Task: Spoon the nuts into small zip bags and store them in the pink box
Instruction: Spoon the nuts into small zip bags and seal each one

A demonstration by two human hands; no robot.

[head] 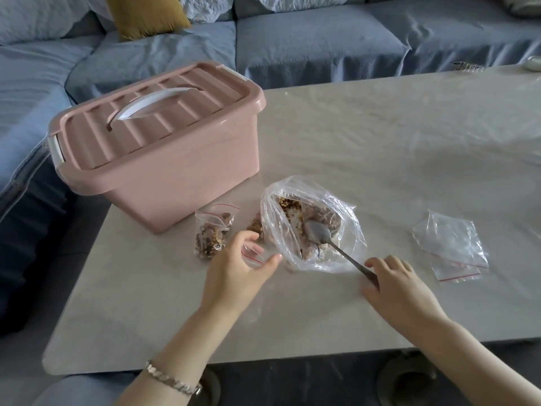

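Pink box (175, 183) noted at the far left of the surface (380, 136). Ribbed lid (205, 92) is seated on it, white handle (158, 104) folded flat, white latches at the ends.

Just near-right of the box, a filled zip bag (212, 232) is lying flat. It is small and clear, with a red zip line at its far end, and is packed with brown and tan nut pieces. A second cluster of nuts is glimpsed behind the big bag's left edge; its bag cannot be made out.

Large clear bag (339, 206) is set mid-surface, mouth open and crumpled. The nuts (288, 205) inside appear mixed, broken and pale to reddish brown. The metal spoon (336, 247) is laid in it, bowl down among the nuts, handle slanting near-right.

Left hand (240, 268): grip closed on an empty zip bag (253, 253), pinched between thumb and fingers just left of the large bag's mouth. Bracelet (172, 376) worn at that wrist.

Right hand (401, 288): grip closed on the spoon's handle end, fingers curled over it.

A flat stack of spare zip bags (453, 244) is lying to the right, apart from the rest. Blue sofa (307, 45) and mustard cushion (146, 16) are seen beyond.
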